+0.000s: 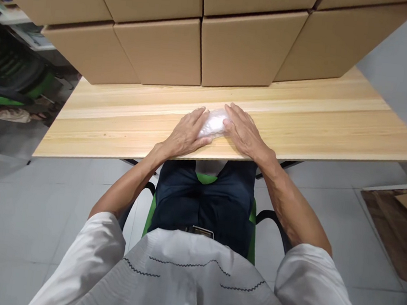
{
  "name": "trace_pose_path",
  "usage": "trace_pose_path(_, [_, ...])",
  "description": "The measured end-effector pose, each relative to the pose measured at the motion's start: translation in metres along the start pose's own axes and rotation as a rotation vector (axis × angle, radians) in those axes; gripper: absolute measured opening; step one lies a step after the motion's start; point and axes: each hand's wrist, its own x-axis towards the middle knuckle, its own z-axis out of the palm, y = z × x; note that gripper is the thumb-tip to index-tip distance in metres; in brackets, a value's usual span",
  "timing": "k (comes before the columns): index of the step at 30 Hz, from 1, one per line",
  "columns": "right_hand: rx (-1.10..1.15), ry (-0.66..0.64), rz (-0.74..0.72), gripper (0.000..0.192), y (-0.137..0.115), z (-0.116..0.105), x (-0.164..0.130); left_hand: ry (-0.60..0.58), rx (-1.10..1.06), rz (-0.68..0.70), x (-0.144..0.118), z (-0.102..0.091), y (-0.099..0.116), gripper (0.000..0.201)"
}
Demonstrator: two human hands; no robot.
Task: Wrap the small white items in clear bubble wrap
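White plastic packet (214,123) lies mid-frame near front edge of wooden table (337,123). Our left hand (187,134) and right hand (244,130) rest flat, fingers extended, pressing packet from both sides, not gripping. Cardboard boxes (201,36) stacked across upper frame.

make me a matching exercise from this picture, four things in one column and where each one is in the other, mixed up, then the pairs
Things
1. white plastic packet
2. cardboard boxes
3. left hand
4. green chair

Places
a. stacked along the far side of the wooden table
b. under the person, below the table's near edge
c. between the two hands, near the table's front edge
d. flat on the table, touching the packet's left side

Pairs: 1-c, 2-a, 3-d, 4-b
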Motion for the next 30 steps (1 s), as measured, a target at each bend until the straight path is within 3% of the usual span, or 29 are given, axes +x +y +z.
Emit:
trace_pose_path(7, [0.031,0.210,0.045,0.085,0.014,-0.021,-0.031,0.113,-0.052,-0.081,-0.016,-0.034,-0.014,0.105])
trace_pose_path(11, [-0.013,0.278,0.053,0.074,0.014,-0.019,-0.056,0.145,-0.044,-0.108,-0.007,-0.051,-0.009,0.104])
trace_pose_path(14, [-0.046,0.335,0.067,0.063,0.014,-0.015,-0.071,0.081,-0.025,-0.073,0.015,-0.044,0.005,0.103])
trace_pose_path(20, [-0.062,0.394,0.074,0.049,0.018,-0.013,-0.087,-0.114,0.118,-0.040,0.051,-0.006,0.036,0.084])
trace_pose_path(30, [-0.104,0.430,0.061,0.044,0.023,-0.007,-0.090,-0.138,0.309,-0.092,0.035,-0.003,0.059,0.074])
